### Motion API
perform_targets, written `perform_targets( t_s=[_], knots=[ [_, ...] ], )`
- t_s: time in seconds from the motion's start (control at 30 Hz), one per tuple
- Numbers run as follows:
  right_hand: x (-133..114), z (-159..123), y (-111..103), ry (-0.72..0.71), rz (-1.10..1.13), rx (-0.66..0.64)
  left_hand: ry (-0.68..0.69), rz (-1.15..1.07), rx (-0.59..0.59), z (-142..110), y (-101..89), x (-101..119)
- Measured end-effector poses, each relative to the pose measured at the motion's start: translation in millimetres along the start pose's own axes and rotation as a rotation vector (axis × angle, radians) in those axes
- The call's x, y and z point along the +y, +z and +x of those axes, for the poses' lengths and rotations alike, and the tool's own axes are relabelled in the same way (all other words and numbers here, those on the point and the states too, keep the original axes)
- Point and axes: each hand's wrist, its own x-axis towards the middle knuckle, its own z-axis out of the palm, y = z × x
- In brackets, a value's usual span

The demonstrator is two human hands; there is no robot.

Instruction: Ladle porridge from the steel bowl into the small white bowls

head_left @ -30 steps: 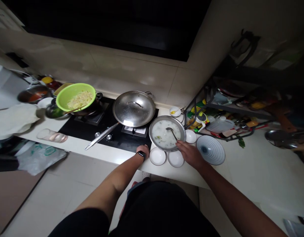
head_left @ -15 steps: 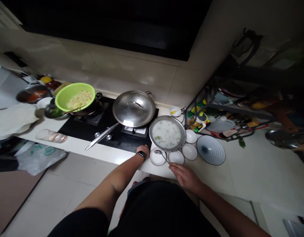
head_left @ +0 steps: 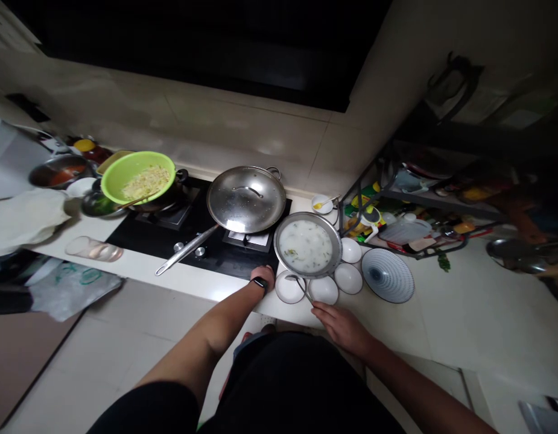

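Note:
My right hand (head_left: 335,322) is closed around the handle of a metal spoon (head_left: 303,289). The spoon's head is over a small white bowl (head_left: 288,296) at the counter's front edge. Behind it stands a wide metal basin (head_left: 340,250) of whitish liquid with green bits. Two more white bowls (head_left: 323,291) (head_left: 348,278) sit along the basin's front right side. My left hand (head_left: 262,276), with a watch at the wrist, rests at the counter edge by the black stove, left of the bowls. Its fingers are too small and foreshortened to make out.
A lidded pan (head_left: 245,202) sits on the stove, its long handle (head_left: 186,250) pointing front left. Further left are a green bowl (head_left: 113,181) of pale shreds and a drinking glass (head_left: 93,248) lying near the edge. A striped bowl (head_left: 387,275) and a loaded rack (head_left: 405,199) stand right.
My right hand and the spoon have shifted slightly to the right; the spoon's head remains over the same bowl. My left hand has stayed in place.

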Motion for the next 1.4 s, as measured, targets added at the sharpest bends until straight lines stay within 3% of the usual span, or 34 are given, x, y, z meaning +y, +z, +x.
perform_targets(
  t_s=[0.07,0.23,0.37,0.6,0.77,0.87,0.97,1.1,1.23,1.4],
  knots=[
    [-3.3,-3.5,10.8,0.189,0.182,0.099,-0.005,0.013,0.002,-0.3,-0.3,0.3],
    [-6.4,10.7,28.9,0.866,0.818,0.520,-0.004,0.019,-0.012,-1.1,-1.9,0.7],
    [-2.8,25.6,21.0,1.018,1.107,0.693,-0.017,0.006,0.001,-1.3,-1.7,-0.1],
    [0.7,35.4,-26.3,0.909,1.136,0.854,-0.021,0.014,-0.003,-1.1,-1.6,0.3],
    [21.6,52.4,-56.8,0.739,0.840,0.889,-0.034,-0.020,0.000,-1.6,-2.5,0.5],
    [35.3,59.4,-65.8,0.565,0.426,0.734,-0.033,-0.030,0.014,-3.5,-3.3,0.5],
    [42.9,61.4,-71.0,0.278,-0.035,0.466,-0.032,-0.033,0.022,-5.3,-3.9,0.6],
    [46.1,61.0,-71.6,0.031,-0.421,0.238,-0.039,-0.037,0.019,-5.5,-4.0,0.6],
    [50.8,63.1,-65.9,0.007,-0.489,0.184,-0.040,-0.032,0.009,-3.8,-3.8,0.7],
    [42.4,61.1,-63.8,0.188,-0.259,0.174,-0.030,-0.021,0.018,-1.4,-2.1,0.3]
  ],
)
